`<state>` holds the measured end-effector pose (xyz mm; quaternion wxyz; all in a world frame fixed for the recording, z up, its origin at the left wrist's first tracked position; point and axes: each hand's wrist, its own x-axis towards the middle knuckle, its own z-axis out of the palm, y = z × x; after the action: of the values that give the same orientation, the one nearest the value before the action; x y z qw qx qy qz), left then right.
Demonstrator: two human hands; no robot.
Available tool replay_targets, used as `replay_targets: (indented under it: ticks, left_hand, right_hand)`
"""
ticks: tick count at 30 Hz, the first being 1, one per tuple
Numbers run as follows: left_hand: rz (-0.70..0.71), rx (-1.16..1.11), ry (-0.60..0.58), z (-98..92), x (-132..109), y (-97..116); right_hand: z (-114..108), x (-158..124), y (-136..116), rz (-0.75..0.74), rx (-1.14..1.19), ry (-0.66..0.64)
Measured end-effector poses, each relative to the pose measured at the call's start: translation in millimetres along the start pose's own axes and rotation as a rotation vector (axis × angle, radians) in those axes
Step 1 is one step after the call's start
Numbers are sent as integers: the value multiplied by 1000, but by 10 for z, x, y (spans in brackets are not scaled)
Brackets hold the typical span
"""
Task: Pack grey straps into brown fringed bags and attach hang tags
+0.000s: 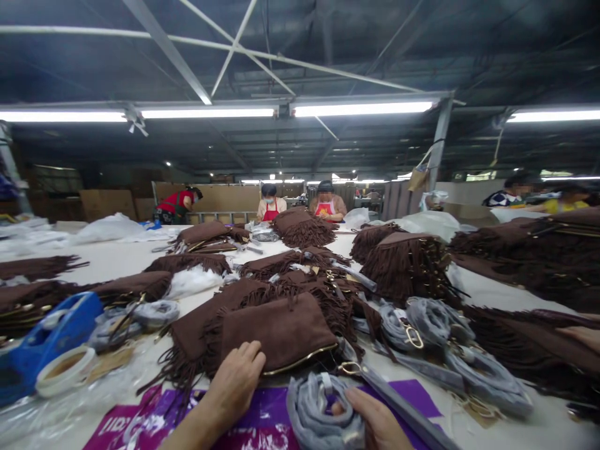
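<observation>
A brown fringed bag (pixel 281 328) lies in front of me, its gold zipper edge facing me. My left hand (pixel 238 375) is closed over the bag's near left corner, fingers on top and the thumb hidden. My right hand (pixel 375 417) holds a coiled strap (pixel 323 409) wrapped in grey padding, just below the bag. Beside the coil, a straight grey-wrapped strap (pixel 398 403) with a gold clasp (pixel 349 368) runs toward the lower right. Beneath both hands is purple printed plastic packaging (pixel 265 412).
A blue tape dispenser (pixel 56 337) and a tape roll (pixel 65 372) stand at left. More wrapped straps (pixel 422 325) lie at right. Fringed bags (pixel 405 265) are piled across the white table (pixel 126 253). Co-workers (pixel 328 203) work beyond; another person's hand (pixel 584 334) shows at far right.
</observation>
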<state>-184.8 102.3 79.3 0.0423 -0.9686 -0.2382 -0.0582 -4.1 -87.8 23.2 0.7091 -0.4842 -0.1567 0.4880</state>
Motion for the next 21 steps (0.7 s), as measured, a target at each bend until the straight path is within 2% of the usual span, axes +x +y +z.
replay_targets:
  ticks: [2,4,8,11,13,15,18,21]
  left_hand:
    - [11,4,0,-93,73,-22]
    - [-7,-46,67,-219,129,-49]
    - [-38,-192,199,-506,166,-71]
    - [-7,-261,233,-619,130,11]
    - [35,-303,252,-622,95,85]
    - [52,-346,276,-601,71,121]
    - [-5,-449,309,-612,69,51]
    - [-46,-554,335,-694,85,-103]
  right_hand:
    - [-35,27,13,-20,-22,-40]
    - [-11,54,51,-48,-60,-103]
    - [231,87,79,-32,-29,-196]
    - [525,148,-9,0,75,-82]
    - [716,231,-93,-38,126,43]
    - [850,327,-165,-85,110,106]
    - [867,405,-213,-49,23,81]
    - [698,373,-202,37,-48,-66]
